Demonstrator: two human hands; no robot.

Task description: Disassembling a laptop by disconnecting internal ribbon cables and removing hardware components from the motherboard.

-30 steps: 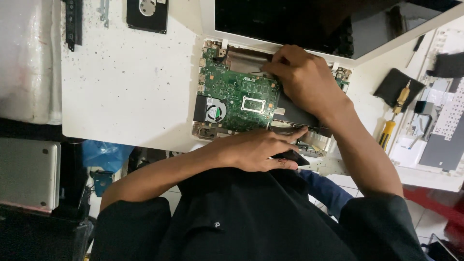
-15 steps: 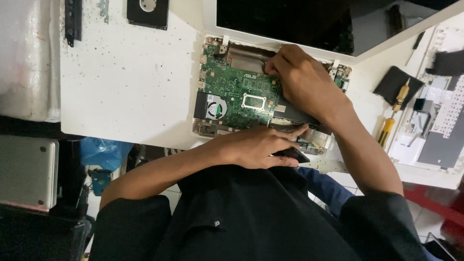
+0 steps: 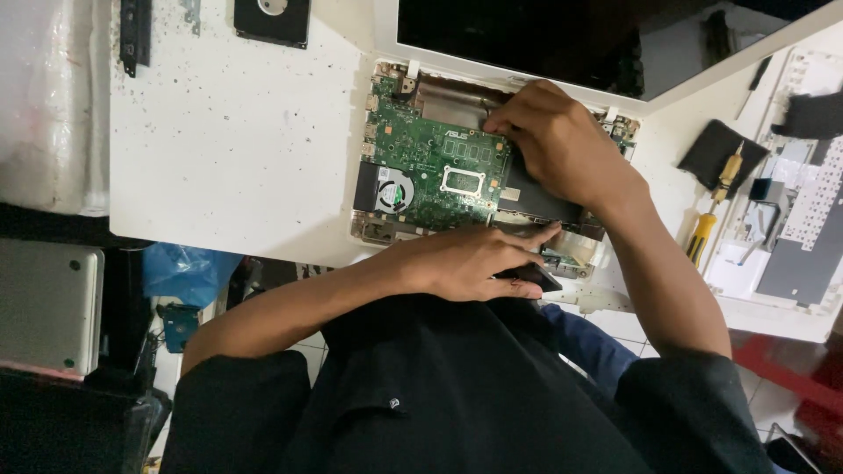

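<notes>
An opened white laptop base (image 3: 364,230) lies on the white table (image 3: 237,149), with its green motherboard (image 3: 439,167) and round fan (image 3: 392,191) bare. My right hand (image 3: 566,149) reaches over the board, its fingertips bunched on the board's upper edge by the silver hinge bar (image 3: 452,98). What they pinch is hidden. My left hand (image 3: 470,262) rests on the base's near edge, fingers closed on a small flat black piece (image 3: 534,279). The laptop's dark screen (image 3: 527,35) stands open behind.
A black hard drive (image 3: 272,17) and a dark strip (image 3: 134,35) lie at the far left of the table. At the right are a yellow-handled screwdriver (image 3: 702,235), a black pad (image 3: 716,151) and a removed keyboard (image 3: 812,206). A silver laptop (image 3: 44,303) sits low on the left.
My right hand's fingers have shifted a little along the board's upper edge. The left hand has stayed on the near edge.
</notes>
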